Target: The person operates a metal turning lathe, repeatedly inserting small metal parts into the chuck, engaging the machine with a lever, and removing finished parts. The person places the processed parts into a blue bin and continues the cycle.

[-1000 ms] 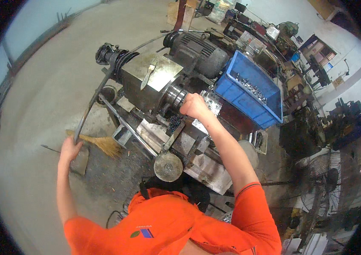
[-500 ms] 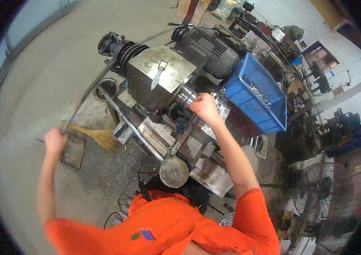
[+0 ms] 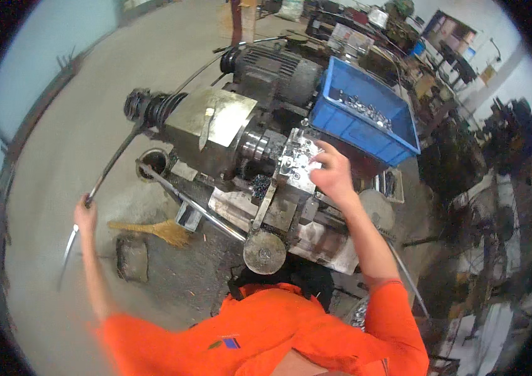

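Observation:
My left hand (image 3: pixel 87 214) is closed round a long metal rod (image 3: pixel 114 164). The rod slants up toward the pulley end of a lathe-like machine, and its bright lower end (image 3: pixel 68 254) sticks out below my fist. My right hand (image 3: pixel 333 174) is over the edge of the silvery tool block (image 3: pixel 299 161), its fingers half bent and apart, with nothing visible in them. Left of that block is the round steel chuck (image 3: pixel 253 145) on the grey headstock (image 3: pixel 200 141). A flat spatula-like tool (image 3: pixel 206 130) lies on the headstock's bright cover plate (image 3: pixel 231 119).
A blue crate (image 3: pixel 366 141) holding small metal parts stands behind the tool block, beside the motor (image 3: pixel 278 72). A straw broom (image 3: pixel 159 232) and a dark pan (image 3: pixel 132 258) lie on the floor at left. A round handwheel (image 3: pixel 264 252) and a shiny bar (image 3: pixel 206 210) are in front of me.
My right hand has left the chuck and moved right to the tool block, its fingers loosening. My left hand still grips the rod, whose bright lower end now shows below the fist. The view has shifted.

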A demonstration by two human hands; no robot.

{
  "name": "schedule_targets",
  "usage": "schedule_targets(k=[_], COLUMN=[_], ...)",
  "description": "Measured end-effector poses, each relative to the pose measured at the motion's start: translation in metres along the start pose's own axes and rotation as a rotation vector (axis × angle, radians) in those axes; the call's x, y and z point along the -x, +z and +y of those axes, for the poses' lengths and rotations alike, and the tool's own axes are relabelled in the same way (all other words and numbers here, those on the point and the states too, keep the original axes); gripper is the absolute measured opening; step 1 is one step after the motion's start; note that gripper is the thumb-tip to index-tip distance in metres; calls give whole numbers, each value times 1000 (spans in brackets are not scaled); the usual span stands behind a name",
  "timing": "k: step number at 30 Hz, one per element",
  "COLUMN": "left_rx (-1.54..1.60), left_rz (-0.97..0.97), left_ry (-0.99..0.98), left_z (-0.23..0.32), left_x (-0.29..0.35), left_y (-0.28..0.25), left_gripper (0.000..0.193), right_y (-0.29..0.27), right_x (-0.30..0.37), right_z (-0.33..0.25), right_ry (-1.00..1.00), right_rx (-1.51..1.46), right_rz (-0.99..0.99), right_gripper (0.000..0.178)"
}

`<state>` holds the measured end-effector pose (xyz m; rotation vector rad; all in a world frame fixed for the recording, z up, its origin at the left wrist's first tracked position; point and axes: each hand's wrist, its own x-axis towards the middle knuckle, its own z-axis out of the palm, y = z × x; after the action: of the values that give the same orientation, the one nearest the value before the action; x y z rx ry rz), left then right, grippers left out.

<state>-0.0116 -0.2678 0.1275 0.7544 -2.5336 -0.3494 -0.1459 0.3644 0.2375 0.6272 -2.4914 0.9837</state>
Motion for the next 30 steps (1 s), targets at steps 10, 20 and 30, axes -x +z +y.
schedule_targets(k=[10, 20, 30], left_rx=[-109, -293, 749], left_rz=[-696, -641, -599], left_ry=[316, 454, -199], left_z=[118, 136, 157], left_x=[148, 84, 51], left_y=[205, 156, 97], left_gripper=[52, 31, 48], right_y=[-164, -234, -193], right_x=[216, 359, 452], right_z=[73, 120, 105], right_ry=[633, 1012, 1375], right_rx=[338, 715, 830], right_rz=[123, 49, -226], right_gripper=[17, 35, 27])
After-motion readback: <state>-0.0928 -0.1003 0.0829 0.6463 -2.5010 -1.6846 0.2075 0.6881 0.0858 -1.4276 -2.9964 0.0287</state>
